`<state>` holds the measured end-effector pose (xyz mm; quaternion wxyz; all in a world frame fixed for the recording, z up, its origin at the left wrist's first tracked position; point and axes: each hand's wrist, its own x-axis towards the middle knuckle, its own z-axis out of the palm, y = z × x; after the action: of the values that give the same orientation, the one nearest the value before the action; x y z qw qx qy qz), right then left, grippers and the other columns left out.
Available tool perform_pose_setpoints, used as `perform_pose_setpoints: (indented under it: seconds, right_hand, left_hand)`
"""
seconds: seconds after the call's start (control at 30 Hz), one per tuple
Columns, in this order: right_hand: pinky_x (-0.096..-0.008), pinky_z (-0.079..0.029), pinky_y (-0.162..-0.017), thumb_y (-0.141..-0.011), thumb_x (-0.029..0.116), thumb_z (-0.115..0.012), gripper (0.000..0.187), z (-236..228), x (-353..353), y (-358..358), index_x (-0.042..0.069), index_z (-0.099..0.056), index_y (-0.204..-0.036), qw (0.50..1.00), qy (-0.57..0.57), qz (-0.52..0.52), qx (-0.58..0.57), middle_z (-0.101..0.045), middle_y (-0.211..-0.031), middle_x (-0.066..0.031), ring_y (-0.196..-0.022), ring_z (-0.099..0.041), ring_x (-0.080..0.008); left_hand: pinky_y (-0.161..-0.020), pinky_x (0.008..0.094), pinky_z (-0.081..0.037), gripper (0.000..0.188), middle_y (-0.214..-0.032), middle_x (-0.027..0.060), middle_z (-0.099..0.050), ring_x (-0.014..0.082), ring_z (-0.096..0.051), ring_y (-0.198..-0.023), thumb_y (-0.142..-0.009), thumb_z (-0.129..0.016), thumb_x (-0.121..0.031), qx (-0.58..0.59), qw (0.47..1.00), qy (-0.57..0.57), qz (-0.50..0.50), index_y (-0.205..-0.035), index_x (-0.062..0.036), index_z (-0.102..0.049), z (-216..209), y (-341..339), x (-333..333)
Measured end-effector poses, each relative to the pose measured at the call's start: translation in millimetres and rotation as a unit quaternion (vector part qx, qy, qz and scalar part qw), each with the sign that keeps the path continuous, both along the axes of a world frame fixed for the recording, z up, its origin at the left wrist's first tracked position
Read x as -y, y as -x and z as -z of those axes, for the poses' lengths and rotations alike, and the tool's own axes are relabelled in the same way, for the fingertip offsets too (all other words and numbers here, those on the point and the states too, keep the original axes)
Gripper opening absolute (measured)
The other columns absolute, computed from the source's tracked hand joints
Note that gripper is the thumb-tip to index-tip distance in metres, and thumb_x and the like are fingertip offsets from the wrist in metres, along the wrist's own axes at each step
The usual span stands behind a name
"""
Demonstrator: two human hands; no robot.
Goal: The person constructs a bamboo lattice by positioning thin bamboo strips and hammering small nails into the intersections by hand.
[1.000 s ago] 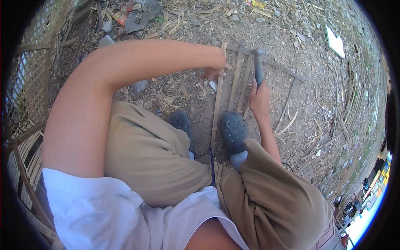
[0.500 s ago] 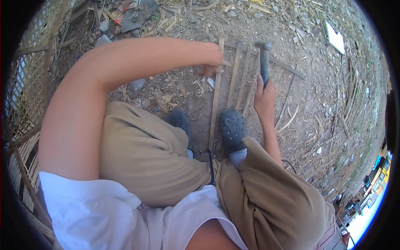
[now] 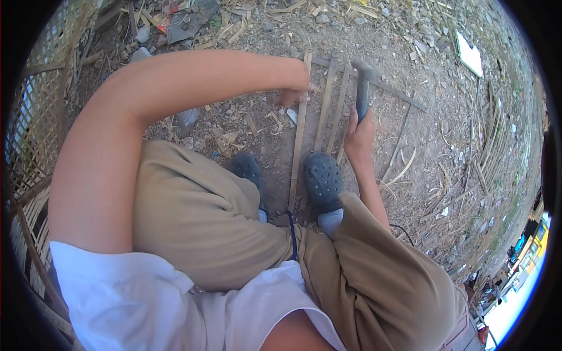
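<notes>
My right hand (image 3: 359,137) is wrapped round the dark handle of a hammer (image 3: 363,88), whose head points away from me above the wooden strips. My left hand (image 3: 294,86) reaches across from the left with bent fingers at the leftmost wooden strip (image 3: 299,131), and its fingertips overlap the strip near its far end. That strip runs back toward me between my feet. Two more light strips, a middle strip (image 3: 326,105) and a right strip (image 3: 339,111), lie beside it. A crosspiece (image 3: 398,95) slants under their far ends. Whether a nail is there is too small to tell.
My feet, in dark clogs (image 3: 323,180), stand on either side of the leftmost strip. Wood scraps and stones litter the dirt ground. A woven lattice (image 3: 44,111) rises at the left, a white flat piece (image 3: 468,55) lies far right, and thin sticks (image 3: 490,140) are heaped at right.
My right hand and the hammer have shifted left, closer to the strips, and the hammer's head has tilted leftward. My left hand stays at the leftmost strip.
</notes>
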<state>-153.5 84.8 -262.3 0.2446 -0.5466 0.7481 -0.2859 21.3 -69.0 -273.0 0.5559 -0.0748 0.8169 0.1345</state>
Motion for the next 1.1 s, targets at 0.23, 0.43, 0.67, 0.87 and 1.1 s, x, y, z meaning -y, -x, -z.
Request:
perform_pose_setpoints:
  seconds: [0.23, 0.43, 0.67, 0.87, 1.1]
  right_hand:
    - [-0.0502, -0.041, -0.051, -0.100, 0.025, -0.056, 0.032, -43, 12, -13, -0.007, -0.056, -0.093, 0.996, -0.072, -0.047, 0.022, -0.058, -0.062, -0.0275, -0.057, -0.059, -0.0467]
    - [-0.0498, -0.041, -0.052, -0.100, 0.027, -0.056, 0.036, -5, 24, -24, -0.008, -0.057, -0.094, 0.998, -0.048, -0.034, 0.031, -0.058, -0.063, -0.0278, -0.056, -0.059, -0.0460]
    - [-0.0496, -0.044, -0.055, -0.101, 0.030, -0.054, 0.039, -32, 31, -21, -0.008, -0.059, -0.091, 0.995, -0.073, -0.074, 0.009, -0.058, -0.063, -0.0276, -0.058, -0.060, -0.0452]
    - [-0.0487, -0.044, -0.055, -0.101, 0.031, -0.055, 0.041, -25, 50, -30, -0.009, -0.059, -0.095, 0.996, -0.015, -0.060, 0.071, -0.059, -0.065, -0.0276, -0.061, -0.060, -0.0459]
    - [-0.0500, -0.045, -0.058, -0.102, 0.032, -0.053, 0.041, -21, 58, -37, -0.008, -0.059, -0.095, 0.987, -0.117, -0.106, 0.025, -0.060, -0.068, -0.0302, -0.064, -0.061, -0.0472]
  left_hand:
    - [-0.122, 0.0554, -0.013, 0.085, -0.166, 0.0010, 0.006, 0.0381, 0.007, -0.151, -0.085, -0.053, -0.031, 0.011, 1.000, -0.002, 0.004, -0.158, -0.0346, -0.011, 4, -9, -1]
    - [-0.123, 0.0529, -0.013, 0.083, -0.166, 0.0012, 0.006, 0.0369, 0.006, -0.152, -0.085, -0.052, -0.030, -0.031, 0.999, 0.010, -0.026, -0.158, -0.0337, -0.013, 3, -20, -7]
    - [-0.122, 0.0522, -0.019, 0.082, -0.167, 0.0003, 0.004, 0.0380, 0.005, -0.152, -0.087, -0.052, -0.033, -0.051, 0.997, 0.043, 0.042, -0.159, -0.0335, -0.012, 18, -19, -9]
    - [-0.115, 0.0603, -0.027, 0.079, -0.167, 0.0020, -0.001, 0.0405, -0.004, -0.151, -0.086, -0.058, -0.034, -0.180, 0.982, 0.051, 0.020, -0.157, -0.0255, -0.025, 22, -19, -17]
    - [-0.112, 0.0612, -0.029, 0.078, -0.167, 0.0065, -0.002, 0.0403, -0.008, -0.151, -0.091, -0.059, -0.038, -0.139, 0.985, 0.081, 0.056, -0.157, -0.0149, -0.025, 6, -31, -58]
